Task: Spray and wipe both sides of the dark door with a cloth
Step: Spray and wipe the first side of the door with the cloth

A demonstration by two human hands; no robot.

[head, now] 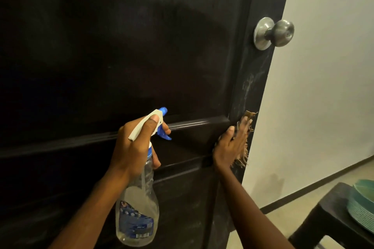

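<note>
Spray bottle [137, 208] in left hand [132, 147] | cloth [250, 115] mostly hidden under right hand [229, 147]

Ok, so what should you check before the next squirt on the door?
1. Spray bottle gripped by left hand: ok.
2. Finger on blue trigger: ok.
3. Nozzle aimed at dark door: ok.
4. Liquid in bottle: ok, some shows.
5. Cloth pressed flat under right hand: ok.
6. Door edge below knob clean: not ok, pale streaks.
</note>
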